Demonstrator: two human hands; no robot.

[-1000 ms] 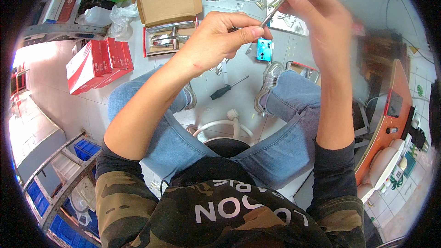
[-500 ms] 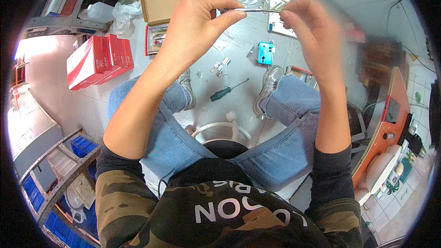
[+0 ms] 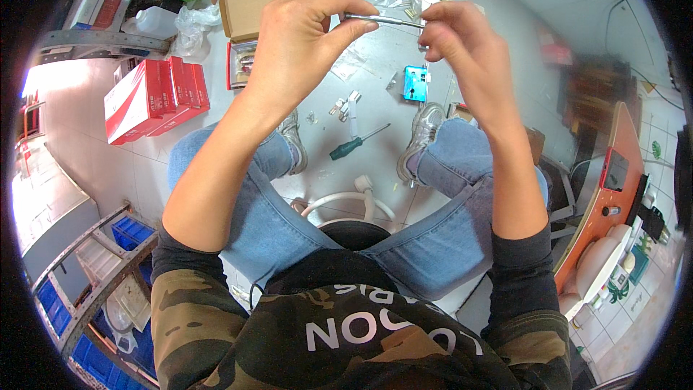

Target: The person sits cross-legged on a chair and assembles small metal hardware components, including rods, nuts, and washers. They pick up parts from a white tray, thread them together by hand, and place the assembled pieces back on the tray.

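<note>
Metal rod (image 3: 382, 20) between pinching fingers (image 3: 361, 11)

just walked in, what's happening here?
A seated person holds a thin metal rod up in front of them, level, with both hands: the left hand pinches one end and the right hand has its fingertips on the other. Below, on the floor between their feet, lie a green-handled screwdriver, a small blue part and some loose metal bits. An open cardboard box and red boxes sit to the left.
</note>
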